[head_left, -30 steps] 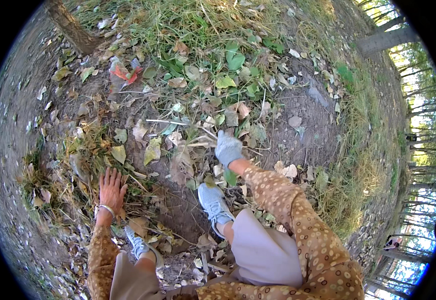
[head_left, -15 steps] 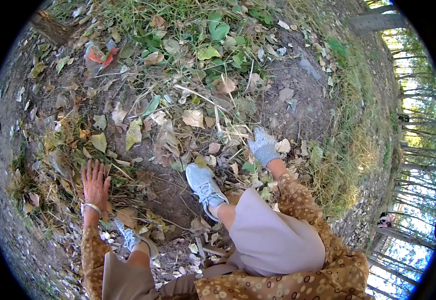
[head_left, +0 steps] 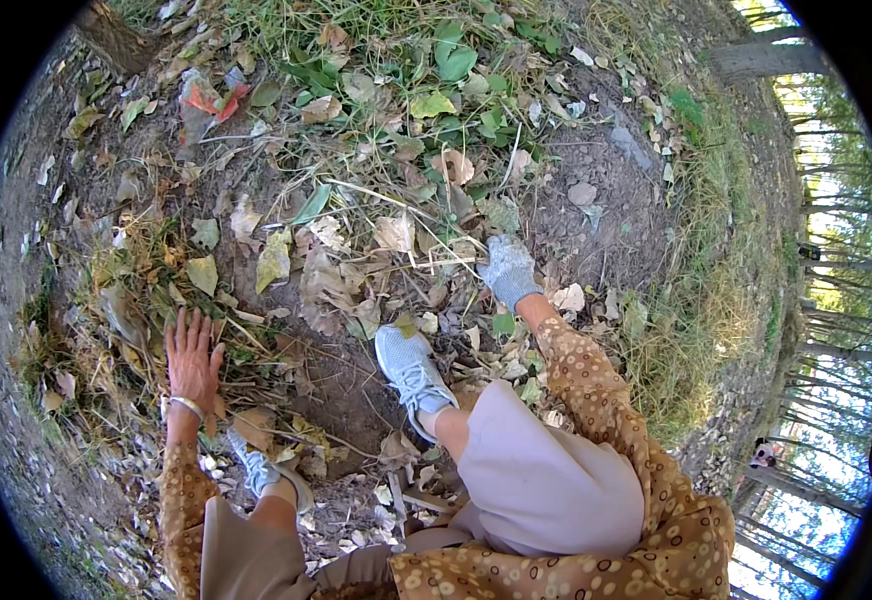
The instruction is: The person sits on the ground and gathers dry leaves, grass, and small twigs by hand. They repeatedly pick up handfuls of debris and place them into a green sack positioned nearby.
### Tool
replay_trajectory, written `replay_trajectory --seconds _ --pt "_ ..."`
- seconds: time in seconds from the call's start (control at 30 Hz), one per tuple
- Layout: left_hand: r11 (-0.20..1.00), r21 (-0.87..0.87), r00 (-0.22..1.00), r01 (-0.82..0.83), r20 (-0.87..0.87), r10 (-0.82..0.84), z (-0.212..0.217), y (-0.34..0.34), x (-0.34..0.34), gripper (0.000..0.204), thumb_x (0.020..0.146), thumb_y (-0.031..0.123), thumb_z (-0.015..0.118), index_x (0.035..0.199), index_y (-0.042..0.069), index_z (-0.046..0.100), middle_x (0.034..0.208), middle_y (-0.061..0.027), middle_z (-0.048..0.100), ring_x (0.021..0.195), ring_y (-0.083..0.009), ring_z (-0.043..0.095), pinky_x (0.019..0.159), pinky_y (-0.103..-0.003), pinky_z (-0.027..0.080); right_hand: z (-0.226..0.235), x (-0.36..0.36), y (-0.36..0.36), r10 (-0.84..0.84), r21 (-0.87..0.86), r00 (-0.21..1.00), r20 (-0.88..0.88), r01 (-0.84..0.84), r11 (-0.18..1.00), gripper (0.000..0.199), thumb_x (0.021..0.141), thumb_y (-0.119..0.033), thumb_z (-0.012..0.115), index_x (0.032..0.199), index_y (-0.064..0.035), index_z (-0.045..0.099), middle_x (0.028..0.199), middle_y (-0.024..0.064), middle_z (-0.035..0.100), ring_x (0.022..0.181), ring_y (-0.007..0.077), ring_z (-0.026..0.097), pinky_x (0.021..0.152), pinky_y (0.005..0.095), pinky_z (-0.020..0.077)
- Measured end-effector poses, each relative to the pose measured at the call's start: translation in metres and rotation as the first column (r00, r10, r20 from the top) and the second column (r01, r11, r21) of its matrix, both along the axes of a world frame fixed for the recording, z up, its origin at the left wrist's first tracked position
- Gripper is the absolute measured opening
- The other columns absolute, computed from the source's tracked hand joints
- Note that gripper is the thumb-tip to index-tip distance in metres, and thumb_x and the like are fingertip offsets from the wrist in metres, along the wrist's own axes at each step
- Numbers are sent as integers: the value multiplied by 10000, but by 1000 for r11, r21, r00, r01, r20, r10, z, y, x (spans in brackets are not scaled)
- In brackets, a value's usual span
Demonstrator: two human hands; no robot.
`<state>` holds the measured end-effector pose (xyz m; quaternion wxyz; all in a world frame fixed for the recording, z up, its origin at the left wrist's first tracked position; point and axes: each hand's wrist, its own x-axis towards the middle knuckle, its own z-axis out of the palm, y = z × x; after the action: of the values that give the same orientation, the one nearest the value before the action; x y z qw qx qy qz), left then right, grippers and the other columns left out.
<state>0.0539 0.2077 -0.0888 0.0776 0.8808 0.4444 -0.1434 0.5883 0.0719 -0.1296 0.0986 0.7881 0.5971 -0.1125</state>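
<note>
My left hand (head_left: 192, 356) is bare, with a thin bracelet at the wrist, and lies flat with fingers spread on dry grass and fallen leaves. My right hand (head_left: 507, 268) wears a grey glove and presses down on a pile of dry leaves (head_left: 356, 270) and thin twigs ahead of my right shoe (head_left: 411, 366). It seems to hold nothing. Both sleeves are brown with pale dots. I am squatting, with my pale trouser knee (head_left: 546, 480) low in view and my left shoe (head_left: 261, 470) behind the left hand.
Bare soil (head_left: 596, 200) lies to the right of the gloved hand. Green leaves and grass (head_left: 446, 60) grow at the far side. A red and grey scrap (head_left: 206, 100) lies far left near a tree trunk (head_left: 111, 35). Tree trunks (head_left: 766, 60) stand at the right.
My view has shifted, so the ground slid up and left then back. The gloved right hand moved right and stayed on the leaves. The left hand stays flat on the ground.
</note>
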Motion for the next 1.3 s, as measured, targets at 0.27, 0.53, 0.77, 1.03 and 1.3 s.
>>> replay_trajectory --seconds 0.27,0.53,0.77,1.03,1.3 --pt "1000 6 1000 -5 14 5 1 0 -1 503 958 319 410 1367 25 407 1471 -118 315 1405 -296 164 1159 -464 84 9 -8 -14 -43 55 998 -45 45 997 586 779 -297 630 1290 -70 454 1236 181 503 1027 375 571 860 439 475" --pt "1000 21 1000 -14 27 13 2 0 0 503 950 317 429 1349 11 422 1461 -124 331 1396 -301 183 1158 -463 96 39 -34 -16 -139 -221 942 -307 71 973 753 790 -523 631 1325 -38 420 1178 253 553 1083 399 552 931 429 448" --pt "1000 17 999 -21 28 20 1 0 3 507 950 325 427 1348 11 424 1464 -123 327 1400 -299 175 1160 -460 92 62 -57 -24 -162 -312 938 -307 61 948 1135 671 -647 674 1453 2 171 1392 266 373 1262 393 410 1064 429 319" --pt "999 1 999 -35 11 35 -2 0 1 518 952 333 424 1363 18 412 1487 -109 296 1410 -294 152 1162 -458 82 54 -68 -24 -51 -266 977 -208 -6 964 1228 635 -659 687 1452 36 90 1462 268 250 1296 379 371 1094 447 253" --pt "1000 -2 1000 -30 -5 30 -1 0 2 497 957 325 399 1369 47 411 1480 -111 300 1410 -295 148 1160 -465 70 33 -94 -43 157 -161 980 -120 -175 971 1174 662 -611 678 1431 87 129 1431 288 294 1255 384 403 1072 467 263"
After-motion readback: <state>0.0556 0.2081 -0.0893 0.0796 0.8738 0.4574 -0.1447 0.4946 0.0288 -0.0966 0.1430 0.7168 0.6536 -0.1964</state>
